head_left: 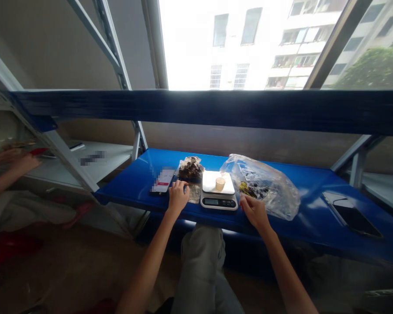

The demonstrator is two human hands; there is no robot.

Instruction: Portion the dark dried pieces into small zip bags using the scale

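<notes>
1 head view shows a blue table (pixel 309 229) set in a metal frame, with a blue beam (pixel 196 107) running across above it. Behind the beam is a bright window (pixel 186 48), and outside it stand pale buildings with some green foliage at the right. At the left, a co-worker's hands (pixel 26 162) are over a white shelf (pixel 109 159). The person's grey trousered knee (pixel 201 257) shows at the table's near edge.

Near the middle of the table stands a white scale (pixel 219 203); its small display is too faint to read. On its plate sits 1 small translucent cup (pixel 220 184), upright; its contents cannot be made out. Left of the scale lies a crinkled silver pouch (pixel 190 168) with dark material showing. To the right, a clear plastic bag (pixel 281 196) holds dark and yellow pieces. There are 2 phones: a lit phone (pixel 164 178) at the left and a dark phone (pixel 353 214) at the far right.

The left hand (pixel 179 196) is loosely curled just below the pouch; the right hand (pixel 255 212) has bent fingers beside the bag's near end. Whether either grips anything, I cannot tell.
</notes>
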